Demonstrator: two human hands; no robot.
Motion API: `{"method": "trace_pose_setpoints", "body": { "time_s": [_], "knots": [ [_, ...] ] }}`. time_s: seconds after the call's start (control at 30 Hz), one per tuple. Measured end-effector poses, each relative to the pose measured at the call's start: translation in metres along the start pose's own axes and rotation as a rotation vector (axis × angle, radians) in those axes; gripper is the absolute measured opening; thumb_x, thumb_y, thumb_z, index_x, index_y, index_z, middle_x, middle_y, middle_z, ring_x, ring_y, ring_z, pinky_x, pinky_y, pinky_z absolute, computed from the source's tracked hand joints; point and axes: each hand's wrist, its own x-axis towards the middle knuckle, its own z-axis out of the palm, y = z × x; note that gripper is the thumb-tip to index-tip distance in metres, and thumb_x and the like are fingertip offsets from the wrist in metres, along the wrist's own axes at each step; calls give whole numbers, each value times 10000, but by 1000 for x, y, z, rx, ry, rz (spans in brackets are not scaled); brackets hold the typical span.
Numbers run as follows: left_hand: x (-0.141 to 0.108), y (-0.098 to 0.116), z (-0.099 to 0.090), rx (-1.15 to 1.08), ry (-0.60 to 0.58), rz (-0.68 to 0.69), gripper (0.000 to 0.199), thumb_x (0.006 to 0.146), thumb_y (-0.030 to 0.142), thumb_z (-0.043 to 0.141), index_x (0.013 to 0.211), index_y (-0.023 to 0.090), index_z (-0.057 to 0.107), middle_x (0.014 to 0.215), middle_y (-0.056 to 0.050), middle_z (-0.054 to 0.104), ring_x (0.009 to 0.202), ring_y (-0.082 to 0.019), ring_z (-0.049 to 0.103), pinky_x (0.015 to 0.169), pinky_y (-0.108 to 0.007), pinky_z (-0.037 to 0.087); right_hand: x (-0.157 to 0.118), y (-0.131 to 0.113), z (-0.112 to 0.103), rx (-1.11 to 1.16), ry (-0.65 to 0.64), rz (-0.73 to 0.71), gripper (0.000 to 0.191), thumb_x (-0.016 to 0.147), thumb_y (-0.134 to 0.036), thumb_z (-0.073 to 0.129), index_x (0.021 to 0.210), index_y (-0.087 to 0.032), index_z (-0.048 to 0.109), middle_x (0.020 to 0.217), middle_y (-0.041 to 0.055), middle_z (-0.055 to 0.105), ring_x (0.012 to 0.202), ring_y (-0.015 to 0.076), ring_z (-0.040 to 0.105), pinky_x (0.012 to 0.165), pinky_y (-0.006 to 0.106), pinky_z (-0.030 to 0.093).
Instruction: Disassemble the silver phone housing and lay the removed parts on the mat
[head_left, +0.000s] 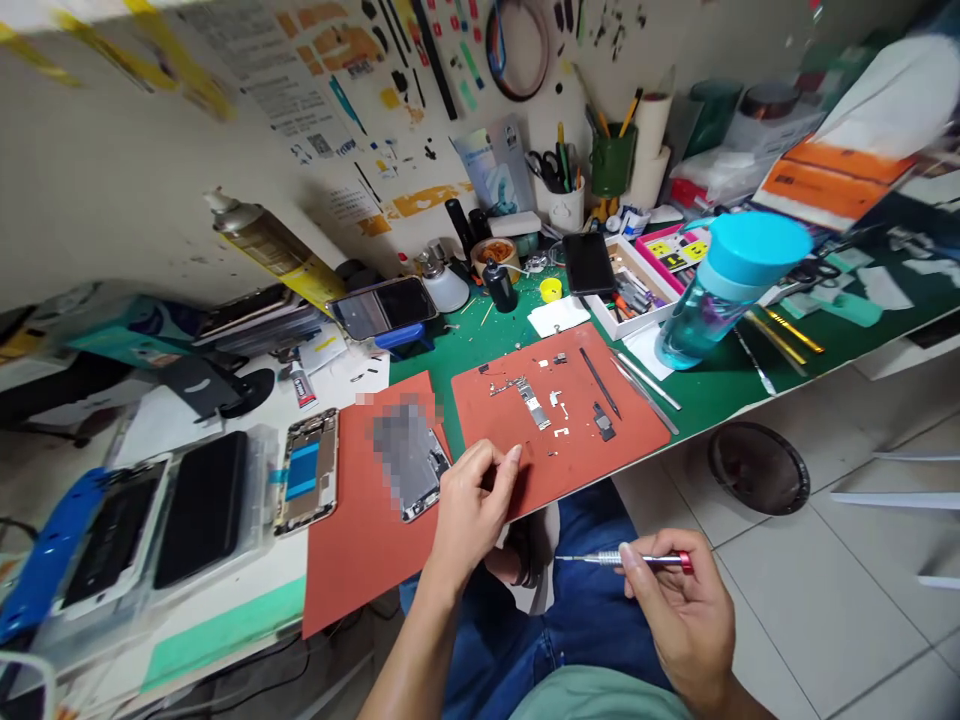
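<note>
Head view: the right hand grips a screwdriver, the left hand pinches something or nothing, I cannot tell, and the wall poster is too blurred to read.

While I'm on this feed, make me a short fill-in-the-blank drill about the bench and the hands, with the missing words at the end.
1. The screwdriver is held in the person's ____ hand.
2. The scissors stand in a ____ cup.
3. The tape on the phone shell is ____.

Missing words: right; white; blue.
</note>
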Motion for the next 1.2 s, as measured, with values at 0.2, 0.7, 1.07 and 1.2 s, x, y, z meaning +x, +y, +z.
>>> {"method": "trace_pose_setpoints", "body": {
  "time_s": [0.2,0.7,1.07,1.2],
  "knots": [
    [1,-13,4,-68,29,29,442,1008,397,569,662,234,346,615,60,379,567,-111,387,577,-261,328,-16,-12,-15,79,-51,-36,278,933,-376,825,886,-237,590,752,17,748,553,142,686,494,217,542],
    [8,-21,19,69,-130,111,463,975,517,702,710,164,565,676,38,534,626,-107,512,618,-251,439,-79,-15,-48,-193,-81,-131,302,883,-488,840,824,-227,699,683,-4,694,567,149,638,543,240,524],
    [4,-23,20,322,-264,38,408,1023,420,707,1337,163,667,1327,-104,689,1125,-266,709,940,-458,634,-18,-36,-26,-392,-44,-343,259,1044,-481,658,1019,-228,708,804,19,747,647,155,691,619,253,573],
    [1,-16,18,374,-265,76,279,1033,405,687,1143,150,703,1080,-59,723,912,-189,701,829,-375,613,23,-34,-29,-510,22,-427,344,1113,-459,506,1258,-228,715,1054,99,778,941,227,754,839,339,613]
  ]
}}
